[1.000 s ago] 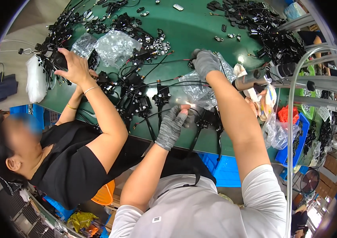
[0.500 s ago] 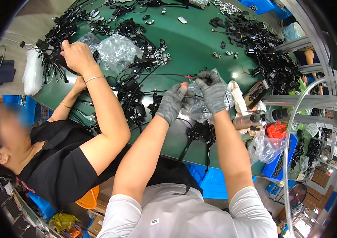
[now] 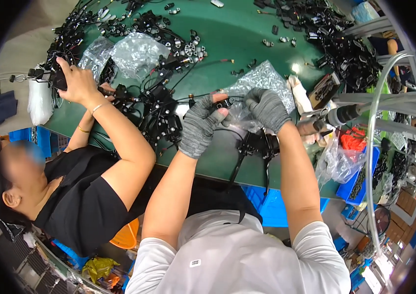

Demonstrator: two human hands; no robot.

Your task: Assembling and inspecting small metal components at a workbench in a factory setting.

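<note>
My left hand (image 3: 198, 125), in a grey glove with bare fingertips, is closed on a small black part (image 3: 224, 103). Thumb and index finger pinch the part, and a thin black cable runs close by. Just right of it, my right hand (image 3: 268, 110), gloved alike, has its fingers curled at the edge of a clear plastic bag (image 3: 269, 81) of small silvery pieces. What its fingertips hold, if anything, is hidden. Below my right hand lies a black lever assembly (image 3: 257, 147) with two levers pointing toward me. More black lever assemblies (image 3: 161, 115) are heaped left of my left hand.
On the left, a co-worker's hand (image 3: 78, 85) holds black parts. Clear plastic bags (image 3: 139, 55) and small metal clamps (image 3: 192, 48) lie farther back on the green table (image 3: 227, 36). A black parts pile (image 3: 342, 59), a power tool (image 3: 328, 120) and a clear hose (image 3: 373, 112) are on the right.
My left hand has turned, and the black part now shows between its fingers. My right hand stays beside it, fingers curled. The co-worker's upper hand has moved left and down onto black parts.
</note>
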